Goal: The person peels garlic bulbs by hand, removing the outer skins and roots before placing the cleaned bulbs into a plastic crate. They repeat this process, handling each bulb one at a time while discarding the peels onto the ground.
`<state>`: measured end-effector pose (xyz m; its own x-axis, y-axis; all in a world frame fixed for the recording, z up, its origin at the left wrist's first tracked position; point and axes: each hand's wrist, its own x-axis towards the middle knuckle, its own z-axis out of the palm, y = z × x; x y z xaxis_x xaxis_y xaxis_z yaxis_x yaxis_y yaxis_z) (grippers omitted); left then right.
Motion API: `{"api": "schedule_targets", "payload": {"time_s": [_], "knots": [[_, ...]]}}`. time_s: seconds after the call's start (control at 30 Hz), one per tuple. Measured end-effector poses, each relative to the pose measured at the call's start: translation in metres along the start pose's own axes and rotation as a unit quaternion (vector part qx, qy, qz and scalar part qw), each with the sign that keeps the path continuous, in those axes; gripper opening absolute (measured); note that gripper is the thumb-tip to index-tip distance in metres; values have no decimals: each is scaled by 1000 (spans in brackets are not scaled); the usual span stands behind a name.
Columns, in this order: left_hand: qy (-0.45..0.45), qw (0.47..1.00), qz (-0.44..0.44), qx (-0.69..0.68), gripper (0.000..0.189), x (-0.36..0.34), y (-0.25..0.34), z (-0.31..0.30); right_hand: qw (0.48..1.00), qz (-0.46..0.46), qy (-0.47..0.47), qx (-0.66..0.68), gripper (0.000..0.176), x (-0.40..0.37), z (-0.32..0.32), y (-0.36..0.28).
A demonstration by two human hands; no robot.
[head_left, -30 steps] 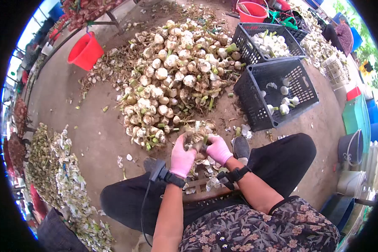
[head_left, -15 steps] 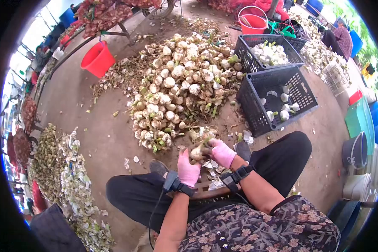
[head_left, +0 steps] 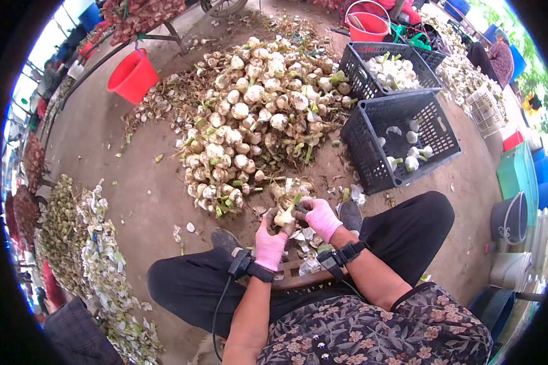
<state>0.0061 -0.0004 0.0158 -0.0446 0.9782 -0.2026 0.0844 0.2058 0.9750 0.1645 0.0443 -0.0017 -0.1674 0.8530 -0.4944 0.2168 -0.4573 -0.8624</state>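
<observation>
My left hand (head_left: 271, 239), in a pink glove with dirt-darkened fingers, is closed around a garlic bulb (head_left: 283, 217) with a short green stem. Close beside it, my right hand (head_left: 320, 218), gloved the same way, has its fingers bent against the bulb's right side; whether they grip it or something small, I cannot make out. Just beyond both hands lies a big heap of garlic bulbs (head_left: 243, 115). Peeled skins (head_left: 310, 264) are scattered below the hands, between my legs.
A black crate (head_left: 371, 146) with a few cleaned bulbs stands right of the heap; a fuller crate (head_left: 359, 76) stands behind it. Red buckets (head_left: 133, 76) are at the far left and back. Garlic skins (head_left: 106, 243) lie left. Another person (head_left: 501, 61) sits far right.
The bulb between my hands has turned, showing a paler, cleaner side with its green stem upward. My hands stay near the same place; the view has shifted slightly.
</observation>
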Motion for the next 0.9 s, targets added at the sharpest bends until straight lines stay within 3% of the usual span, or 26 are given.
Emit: {"api": "schedule_targets", "payload": {"time_s": [0.03, 0.07, 0.1, 0.13, 0.27, 0.33, 0.37, 0.43, 0.47, 0.6, 0.7, 0.77, 0.83, 0.9], "knots": [[-1, 1000, -1, 0, 45, 1, -2, 0, 999, -10, 10, -42, 25, 1, 0, 0], [-14, 968, -103, -228, 36, 3, -4, -2, 999, -8, 10, -42, 25, 0, 1, 2], [-24, 875, -197, -442, 29, 4, -6, -5, 999, -39, 4, -10, 25, -3, 3, 0], [-36, 858, -219, -463, 33, 7, -10, -8, 997, -70, -3, 22, 26, -5, 5, -1], [-35, 837, -253, -484, 36, 7, -9, -8, 993, -8, -38, 107, 27, -6, 5, -3], [-3, 930, -142, -339, 44, 5, -10, 2, 995, -100, -12, 26, 27, -4, 8, 3], [-3, 930, -143, -340, 44, 5, -12, 0, 995, -99, -12, 26, 27, -5, 9, 6], [22, 969, -134, -207, 53, 7, -14, -5, 974, -147, 71, -159, 30, -10, 13, 3], [23, 968, -112, -222, 53, 6, -16, -3, 962, -136, 92, -218, 37, -12, 14, 2], [-55, 982, -76, -166, 52, 2, -12, -3, 945, -126, 168, -249, 35, -5, 8, 4], [-87, 945, -144, -282, 52, -9, -15, 4, 943, -65, 206, -254, 36, 2, -5, 5], [-85, 943, -151, -285, 50, -9, -21, 3, 949, -59, 178, -252, 40, 2, -9, 10], [-85, 882, -187, -424, 49, -5, -25, 0, 944, -88, 166, -270, 44, -1, -7, 8], [-79, 900, -166, -394, 49, -3, 0, 1, 957, -94, 132, -242, 48, -11, -10, -12]]}}
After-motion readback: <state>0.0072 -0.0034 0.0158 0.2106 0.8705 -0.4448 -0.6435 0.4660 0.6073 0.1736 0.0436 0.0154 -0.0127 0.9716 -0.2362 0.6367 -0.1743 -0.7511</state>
